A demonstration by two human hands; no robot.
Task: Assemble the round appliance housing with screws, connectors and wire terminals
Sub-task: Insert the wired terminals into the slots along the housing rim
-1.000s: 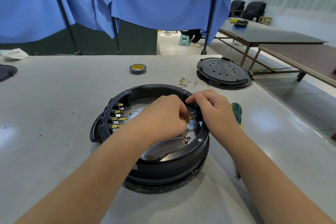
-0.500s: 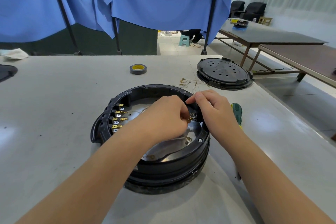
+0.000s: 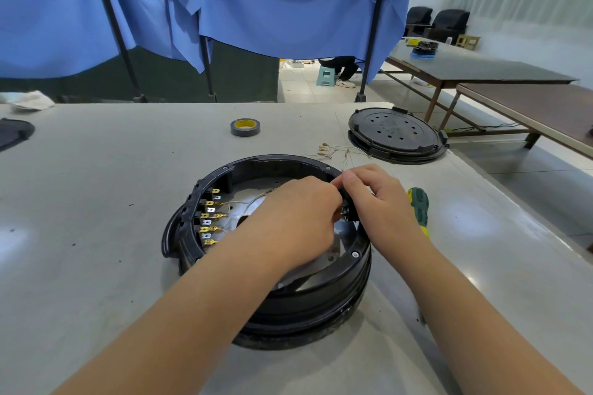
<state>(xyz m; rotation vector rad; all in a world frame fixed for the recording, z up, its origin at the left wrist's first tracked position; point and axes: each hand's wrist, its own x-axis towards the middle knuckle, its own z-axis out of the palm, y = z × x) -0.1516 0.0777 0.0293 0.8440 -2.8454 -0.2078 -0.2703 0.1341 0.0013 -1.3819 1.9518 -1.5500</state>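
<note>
Right now the grey table (image 3: 96, 186) carries the round black housing (image 3: 288, 308) at its middle, open side up. Both hands meet at its right inner rim: the left hand (image 3: 298, 218) curled, pinching something too small to make out, the right hand (image 3: 382, 205) gripping a small black connector (image 3: 349, 212). Brass terminals (image 3: 210, 221) line the left wall. A green screwdriver (image 3: 418, 205) lies just beside the right hand.

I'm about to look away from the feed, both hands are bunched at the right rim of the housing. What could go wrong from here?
Two things, likely. The left hand hides the black connector on the housing, so a terminal could seat crooked unnoticed. The loose wire terminals lie just beyond the right hand; a wrist movement could drag them. The screwdriver lies beside the right forearm and might be knocked away.
</note>
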